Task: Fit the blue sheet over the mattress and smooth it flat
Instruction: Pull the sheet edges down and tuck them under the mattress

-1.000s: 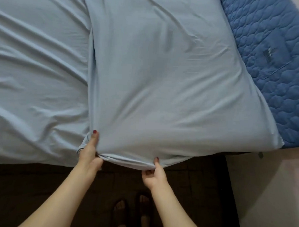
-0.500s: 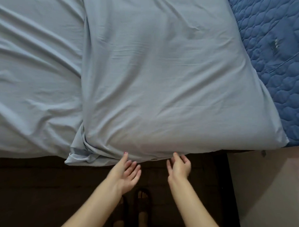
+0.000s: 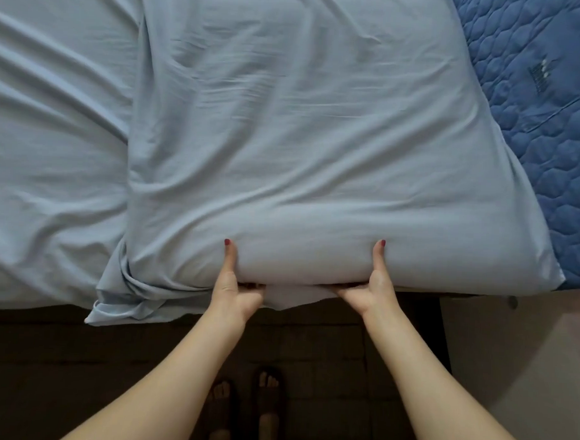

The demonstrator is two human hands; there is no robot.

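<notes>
- Covering most of the mattress [image 3: 546, 98], the sheet [image 3: 285, 136] is bunched at the near edge; quilted blue is left bare at right.
- A dark floor [image 3: 75, 376] is seen below.
- The sheet's hem is gripped by the left hand [image 3: 231, 287] and right hand [image 3: 372, 286], thumbs on top, fingers hidden underneath.

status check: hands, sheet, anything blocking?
Left hand and right hand both grip the sheet edge, thumbs on top. Mattress corner at right uncovered. Bunched fold hangs left; nothing blocking.
</notes>
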